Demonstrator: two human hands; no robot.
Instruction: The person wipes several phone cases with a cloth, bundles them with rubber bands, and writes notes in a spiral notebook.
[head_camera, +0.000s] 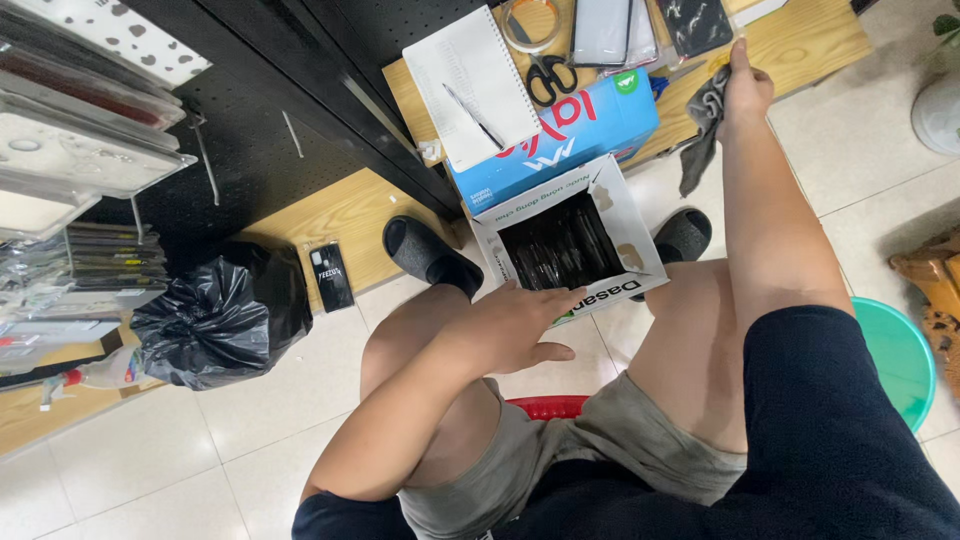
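Left hand (515, 325) lies flat and open on the near rim of the open white cardboard box (625, 215); steady it there, while right hand (742, 92) pinches the grey cloth (703, 125) far right

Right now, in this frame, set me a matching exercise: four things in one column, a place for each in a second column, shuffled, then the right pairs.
Things
1. grey cloth
2. open white box
3. scissors
4. black bag

Places
A. on the floor by the shelving
B. between the knees, the left hand at its rim
C. on the wooden table behind the blue box
D. held by the right hand at the table edge

Pairs: 1-D, 2-B, 3-C, 4-A
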